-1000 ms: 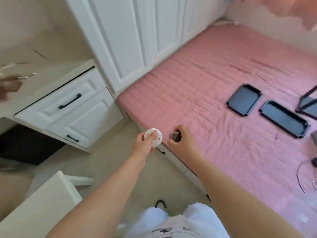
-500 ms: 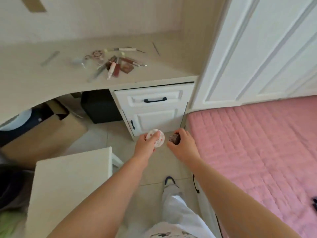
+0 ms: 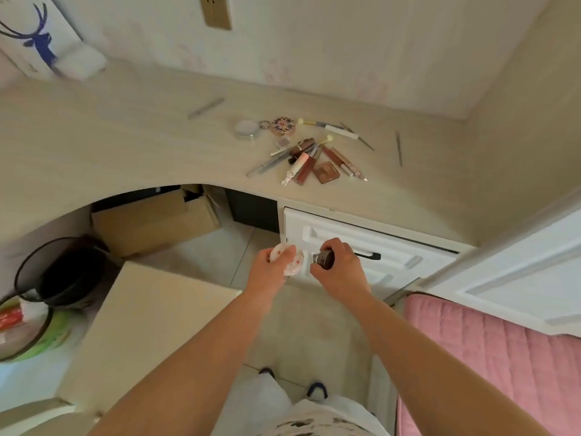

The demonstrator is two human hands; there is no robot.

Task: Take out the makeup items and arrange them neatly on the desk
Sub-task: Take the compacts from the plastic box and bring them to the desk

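Note:
My left hand (image 3: pixel 272 272) holds a round white compact with small red flowers (image 3: pixel 294 262). My right hand (image 3: pixel 341 269) grips a small dark brown jar (image 3: pixel 323 259). Both hands hover side by side in front of the white drawer (image 3: pixel 396 247), below the desk's front edge. On the pale wooden desk (image 3: pixel 125 146) lies a loose heap of makeup (image 3: pixel 309 160): lip glosses, pencils, brushes and a square brown palette (image 3: pixel 326 172). Behind the heap sit a round clear jar (image 3: pixel 247 129) and a patterned round mirror (image 3: pixel 283 125).
A grey pencil (image 3: pixel 206 107) and a thin stick (image 3: pixel 398 148) lie apart on the desk. Under the desk are a cardboard box (image 3: pixel 154 218) and a black mesh bin (image 3: pixel 59 272). A white stool (image 3: pixel 141 325) stands left of me; the pink bed (image 3: pixel 490 360) is at right.
My view has swung from the pink bed to the desk and I have come closer to it. Both hands keep their items in the same grip.

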